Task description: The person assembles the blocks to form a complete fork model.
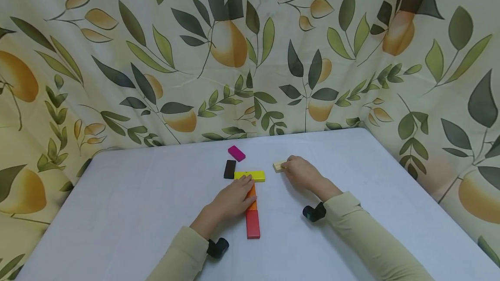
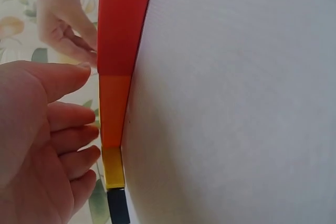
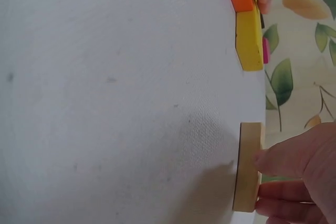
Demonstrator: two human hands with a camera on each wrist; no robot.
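My left hand (image 1: 229, 197) lies with extended fingers over the orange block (image 1: 253, 204), its fingertips touching the yellow block (image 1: 257, 176). The yellow block lies crosswise at the far end of the orange one, and a red block (image 1: 253, 225) continues the line at the near end. Over to the right, my right hand (image 1: 304, 175) pinches a plain wooden block (image 3: 248, 169) that lies flat on the table, thumb and fingers at its edge. Beside the yellow block's left end is a black block (image 1: 229, 169). A magenta block (image 1: 236, 153) lies at an angle behind it.
The blocks are on a table with a white cover (image 1: 136, 203). Behind its far edge hangs a curtain (image 1: 175, 81) printed with leaves and fruit. Dark wrist cameras (image 1: 314, 212) are strapped at both sleeves, close above the table.
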